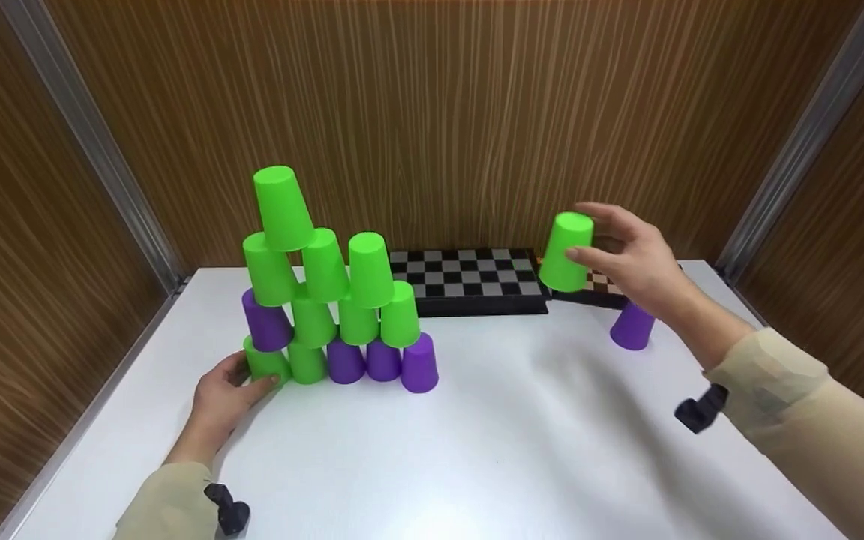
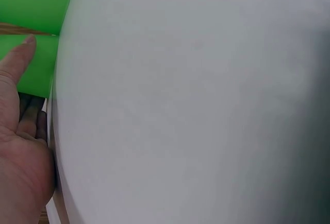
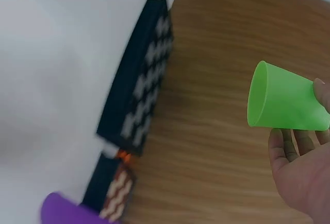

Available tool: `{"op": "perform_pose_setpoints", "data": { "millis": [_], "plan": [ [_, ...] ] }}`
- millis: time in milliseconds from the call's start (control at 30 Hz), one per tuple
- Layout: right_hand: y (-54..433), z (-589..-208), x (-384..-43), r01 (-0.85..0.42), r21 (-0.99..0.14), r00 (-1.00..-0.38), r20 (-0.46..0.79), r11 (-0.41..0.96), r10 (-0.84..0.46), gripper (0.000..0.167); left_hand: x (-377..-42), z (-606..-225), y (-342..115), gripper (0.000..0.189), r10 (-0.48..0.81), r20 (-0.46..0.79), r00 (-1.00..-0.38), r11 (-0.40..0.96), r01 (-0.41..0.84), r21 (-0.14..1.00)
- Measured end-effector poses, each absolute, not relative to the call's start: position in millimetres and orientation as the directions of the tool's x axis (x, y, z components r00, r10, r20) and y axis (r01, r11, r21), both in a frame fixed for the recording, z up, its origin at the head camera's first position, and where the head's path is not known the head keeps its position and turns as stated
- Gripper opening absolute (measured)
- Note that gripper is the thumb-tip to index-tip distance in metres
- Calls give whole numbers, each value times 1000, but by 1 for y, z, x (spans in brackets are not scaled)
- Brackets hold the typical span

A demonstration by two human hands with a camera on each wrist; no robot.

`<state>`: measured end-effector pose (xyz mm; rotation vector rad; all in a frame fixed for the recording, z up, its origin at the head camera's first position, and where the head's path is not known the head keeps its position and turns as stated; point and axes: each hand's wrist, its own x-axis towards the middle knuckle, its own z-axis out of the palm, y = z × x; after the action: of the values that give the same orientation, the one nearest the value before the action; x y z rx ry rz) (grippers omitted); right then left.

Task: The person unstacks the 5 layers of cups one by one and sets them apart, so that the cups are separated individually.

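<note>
My right hand (image 1: pixel 646 262) holds a green plastic cup (image 1: pixel 561 262) upside down in the air, thumb on the near side and fingers behind; its open rim shows in the right wrist view. On the left stands a stepped wall of upside-down green and purple cups, with one green cup (image 1: pixel 282 210) at the top left and three green cups in the row below it. My left hand (image 1: pixel 220 396) is around the green cup (image 1: pixel 263 363) at the bottom left corner, thumb against its front. The fingers behind that cup are partly hidden.
At the back of the white table (image 1: pixel 439 457) lies a black-and-grey checkered board (image 1: pixel 469 274), with a smaller brown checkered board (image 1: pixel 601 285) beside it. An upside-down purple cup (image 1: pixel 632 328) stands below my right wrist. Wood-grain panels (image 1: pixel 462 112) enclose the table.
</note>
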<state>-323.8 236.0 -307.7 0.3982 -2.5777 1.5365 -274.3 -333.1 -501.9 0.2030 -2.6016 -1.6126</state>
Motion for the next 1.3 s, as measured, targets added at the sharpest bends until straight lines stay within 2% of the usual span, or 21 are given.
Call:
{"op": "perform_pose_setpoints", "data": {
  "millis": [333,700,1033,1300],
  "plan": [
    [293,-360,-306,-178,-851,-984,146,495,-104,78,-271,-505,-338,83,-146,-21,-989,431,-83,898],
    [352,-419,-294,-96,-846,-994,108,525,-9,75,-274,-507,-338,86,-147,-33,-989,432,-94,897],
    [373,-444,-290,-48,-859,-997,72,510,27,74,-274,-508,-338,84,-157,-27,-987,418,-91,904],
    [378,-454,-290,17,-837,-999,4,547,37,82,-274,-507,-338,80,-160,-7,-987,417,-74,906]
  ]
}}
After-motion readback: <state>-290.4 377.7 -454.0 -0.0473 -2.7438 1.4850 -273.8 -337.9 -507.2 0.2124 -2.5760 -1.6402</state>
